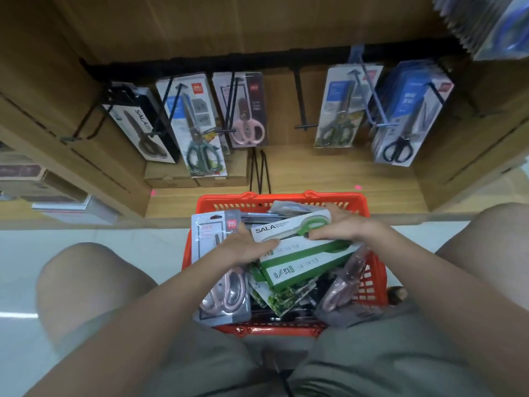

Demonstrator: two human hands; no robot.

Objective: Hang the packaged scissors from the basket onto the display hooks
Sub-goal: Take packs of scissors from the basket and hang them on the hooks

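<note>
A red plastic basket (369, 285) stands on the floor between my knees, piled with packaged scissors. Both hands are in it. My left hand (246, 247) grips the near end of a white and green SALA scissors box (286, 229). My right hand (343, 224) grips the far end of the same box, fingers curled over its top. More green and white boxes (303, 265) lie beneath. A pink scissors pack (223, 290) leans at the basket's left. Above, display hooks on a black rail (257, 60) carry hung packs; one black hook (303, 110) is bare.
Hung packs include a black SALA box (143, 124), green-handled scissors (200, 138), pink scissors (246, 116) and blue-carded packs (409, 116). A wooden shelf (329, 179) lies under the hooks with brown cartons (183, 176). Shelf sides flank the bay.
</note>
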